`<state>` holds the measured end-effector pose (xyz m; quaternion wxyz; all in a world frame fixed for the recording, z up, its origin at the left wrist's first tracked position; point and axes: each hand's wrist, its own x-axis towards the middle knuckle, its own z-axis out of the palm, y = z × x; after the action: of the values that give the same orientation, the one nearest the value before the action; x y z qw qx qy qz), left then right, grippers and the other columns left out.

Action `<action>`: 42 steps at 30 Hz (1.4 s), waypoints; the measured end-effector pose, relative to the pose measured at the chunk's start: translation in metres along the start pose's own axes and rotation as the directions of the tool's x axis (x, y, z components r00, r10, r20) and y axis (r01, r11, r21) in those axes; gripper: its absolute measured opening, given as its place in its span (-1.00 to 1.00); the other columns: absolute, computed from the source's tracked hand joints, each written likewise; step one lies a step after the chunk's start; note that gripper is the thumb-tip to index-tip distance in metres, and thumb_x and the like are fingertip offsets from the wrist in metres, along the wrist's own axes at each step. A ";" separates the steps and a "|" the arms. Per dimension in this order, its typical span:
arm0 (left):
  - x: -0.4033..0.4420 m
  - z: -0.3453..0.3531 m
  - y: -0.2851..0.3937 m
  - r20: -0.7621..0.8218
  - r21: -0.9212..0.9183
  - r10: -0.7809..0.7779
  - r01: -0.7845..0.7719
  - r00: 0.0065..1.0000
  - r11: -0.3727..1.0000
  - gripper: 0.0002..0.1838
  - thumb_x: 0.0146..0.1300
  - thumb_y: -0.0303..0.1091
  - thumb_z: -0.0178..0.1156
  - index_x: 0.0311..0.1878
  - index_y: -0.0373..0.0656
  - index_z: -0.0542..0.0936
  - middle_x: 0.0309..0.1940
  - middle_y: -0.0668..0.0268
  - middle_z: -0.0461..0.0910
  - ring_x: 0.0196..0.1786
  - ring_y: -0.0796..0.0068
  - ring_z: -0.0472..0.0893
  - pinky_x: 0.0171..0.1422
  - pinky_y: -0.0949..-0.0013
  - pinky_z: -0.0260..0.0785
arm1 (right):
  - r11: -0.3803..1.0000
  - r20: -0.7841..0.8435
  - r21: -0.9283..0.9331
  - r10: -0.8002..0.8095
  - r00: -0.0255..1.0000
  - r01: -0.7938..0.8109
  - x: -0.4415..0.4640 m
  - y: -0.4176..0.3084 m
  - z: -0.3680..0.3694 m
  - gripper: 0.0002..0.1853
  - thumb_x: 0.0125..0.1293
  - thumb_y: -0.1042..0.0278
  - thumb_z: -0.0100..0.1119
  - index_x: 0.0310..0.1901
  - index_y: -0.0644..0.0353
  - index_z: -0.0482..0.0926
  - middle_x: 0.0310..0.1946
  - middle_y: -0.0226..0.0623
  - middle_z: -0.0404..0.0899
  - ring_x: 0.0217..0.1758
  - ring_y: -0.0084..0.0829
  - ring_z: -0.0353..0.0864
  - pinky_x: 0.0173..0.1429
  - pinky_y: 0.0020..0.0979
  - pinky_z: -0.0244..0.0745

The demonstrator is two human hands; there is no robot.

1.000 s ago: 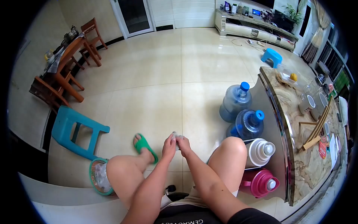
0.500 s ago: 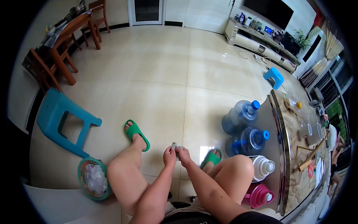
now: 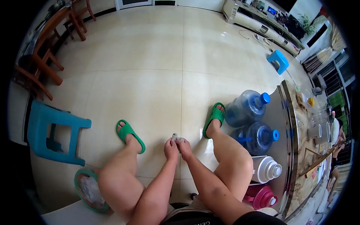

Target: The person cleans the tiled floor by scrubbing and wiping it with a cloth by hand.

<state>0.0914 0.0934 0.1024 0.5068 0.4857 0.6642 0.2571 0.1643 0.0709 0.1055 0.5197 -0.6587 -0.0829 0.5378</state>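
Several broad, glossy cream tiles make up the floor [image 3: 131,90], spreading out ahead of the seated person. Along the right runs a long, brown-and-grey marble-patterned surface [image 3: 296,187], with a white cylindrical cup [image 3: 315,131] standing among other items on it. A teal plastic stool [image 3: 35,131] is well apart on the left. Beside the surface's side panel are two big translucent blue plastic water bottles [image 3: 245,108] with blue caps, then a white rounded flask [image 3: 266,169] and a magenta one with a handle [image 3: 258,197]. Near the left knee sits a green-rimmed round bin [image 3: 76,183] holding crumpled clear plastic [image 3: 92,191]. Both feet wear green open-toed slippers [image 3: 215,116], planted apart. Between the knees, above the floor, the left hand [image 3: 171,149] and right hand [image 3: 184,147] meet, just touching or nearly so. At their tips is the smallest thing, a pale grey, lumpy, soft-looking piece [image 3: 174,135]. The handling looks to be under way: the piece is already lifted and gripped from both sides, but nothing shows it finished, and how much remains cannot be told. Its outline is uneven, with one nub poking up past the left hand; whether it is one part or two is unclear. The fingers of both hands are curled nearly closed, pinching it.
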 end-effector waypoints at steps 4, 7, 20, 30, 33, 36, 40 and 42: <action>0.015 0.003 0.012 -0.003 -0.027 0.023 -0.024 1.000 0.999 -0.65 0.37 -0.33 -0.03 0.11 -0.33 0.52 -0.04 0.10 0.61 -0.05 0.31 0.62 0.05 0.33 0.45 | 0.999 -0.039 0.039 -0.003 0.999 0.005 0.012 -0.007 0.008 -0.76 0.13 0.32 0.15 -0.22 0.29 0.52 -0.39 -0.32 0.56 -0.38 -0.49 0.51 -0.31 -0.44 0.44; 0.021 0.006 0.025 0.009 -0.044 0.014 -0.014 1.000 0.999 -0.65 0.37 -0.33 -0.03 0.10 -0.31 0.53 -0.05 0.11 0.61 -0.07 0.34 0.62 0.02 0.34 0.46 | 0.992 -0.096 0.123 -0.031 0.995 0.043 0.018 -0.016 0.014 -0.71 0.07 0.30 0.16 -0.21 0.31 0.55 -0.46 -0.31 0.55 -0.51 -0.51 0.47 -0.52 -0.45 0.38; 0.056 0.014 0.059 0.045 -0.058 -0.005 0.007 0.999 0.998 -0.66 0.33 -0.29 -0.03 0.06 -0.23 0.56 -0.06 0.08 0.62 -0.02 0.18 0.61 0.09 0.25 0.42 | 0.995 -0.128 0.093 -0.017 0.992 0.029 0.044 -0.058 0.026 -0.77 0.11 0.29 0.15 -0.28 0.30 0.53 -0.45 -0.29 0.56 -0.47 -0.47 0.53 -0.47 -0.43 0.46; 0.087 0.012 0.093 0.119 -0.103 -0.042 0.054 0.992 0.993 -0.64 0.38 -0.34 -0.03 0.15 -0.30 0.49 0.02 0.11 0.58 0.03 0.34 0.58 0.10 0.35 0.42 | 0.997 -0.188 0.042 -0.057 0.980 0.066 0.075 -0.081 0.043 -0.74 0.10 0.30 0.16 -0.24 0.33 0.56 -0.44 -0.27 0.58 -0.47 -0.47 0.53 -0.39 -0.42 0.50; 0.097 0.010 0.099 0.146 -0.117 -0.036 0.053 0.989 0.992 -0.63 0.38 -0.34 -0.03 0.17 -0.30 0.48 0.04 0.11 0.57 0.05 0.34 0.57 0.11 0.36 0.42 | 0.998 -0.136 0.035 -0.037 0.990 0.043 0.086 -0.087 0.042 -0.73 0.09 0.31 0.16 -0.23 0.32 0.56 -0.40 -0.25 0.59 -0.42 -0.46 0.55 -0.34 -0.43 0.50; 0.109 0.014 0.107 0.141 -0.130 -0.038 0.056 0.989 0.990 -0.65 0.37 -0.30 -0.02 0.13 -0.26 0.51 0.02 0.12 0.58 0.04 0.30 0.58 0.11 0.33 0.41 | 0.996 -0.125 0.080 -0.021 0.992 0.031 0.095 -0.095 0.046 -0.71 0.08 0.31 0.16 -0.19 0.33 0.56 -0.35 -0.23 0.60 -0.35 -0.45 0.56 -0.28 -0.44 0.49; 0.132 0.024 0.116 0.126 -0.114 0.016 -0.001 0.992 0.993 -0.66 0.33 -0.30 0.03 0.10 -0.22 0.54 0.00 0.13 0.60 0.04 0.25 0.59 0.12 0.30 0.40 | 0.997 -0.170 0.045 -0.054 0.984 0.062 0.105 -0.120 0.049 -0.66 0.08 0.32 0.16 -0.11 0.32 0.56 -0.29 -0.22 0.60 -0.28 -0.45 0.56 -0.21 -0.43 0.49; 0.149 0.032 0.113 0.134 -0.084 0.065 -0.054 0.989 0.995 -0.66 0.32 -0.32 0.05 0.10 -0.22 0.54 0.00 0.12 0.60 0.03 0.25 0.59 0.12 0.30 0.41 | 0.989 -0.168 0.060 -0.122 0.978 0.134 0.106 -0.136 0.046 -0.70 0.11 0.37 0.14 -0.10 0.26 0.54 -0.36 -0.32 0.55 -0.34 -0.49 0.52 -0.31 -0.44 0.45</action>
<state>0.1628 0.2684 0.1224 0.5621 0.5013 0.6023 0.2646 0.2318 0.2302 0.1501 0.5815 -0.6749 -0.0630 0.4499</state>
